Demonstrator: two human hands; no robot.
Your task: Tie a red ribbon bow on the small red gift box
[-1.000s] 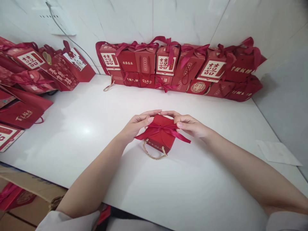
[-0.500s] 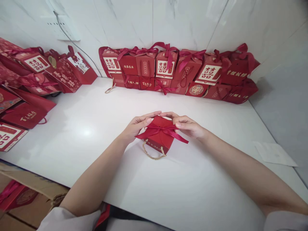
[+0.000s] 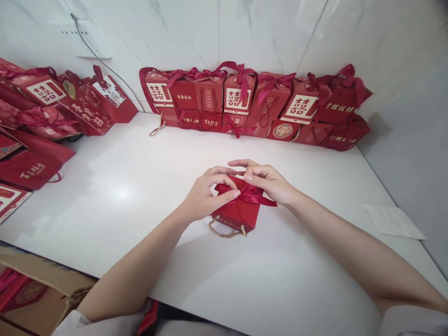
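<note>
"Where is the left hand?"
"Thumb on the ribbon of a red box."
"The right hand?"
"By the box's far edge, perhaps touching it."
"Behind?"
"Stacked boxes line the tiled wall."

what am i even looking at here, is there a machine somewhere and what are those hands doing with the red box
There is no machine here: these are a person's own bare hands, the left hand and the right hand. The view comes from a camera worn on that person's head, looking forward and down.

Between the hands, a small red box sits on a white table. It has a ribbon bow on top and a rope handle at its near side. Fingers of both hands are at the bow, but how firmly either grips is hard to tell.

Along the wall stands a row of stacked red boxes; more red packages lie at the left, and a flat white item at the right.
</note>
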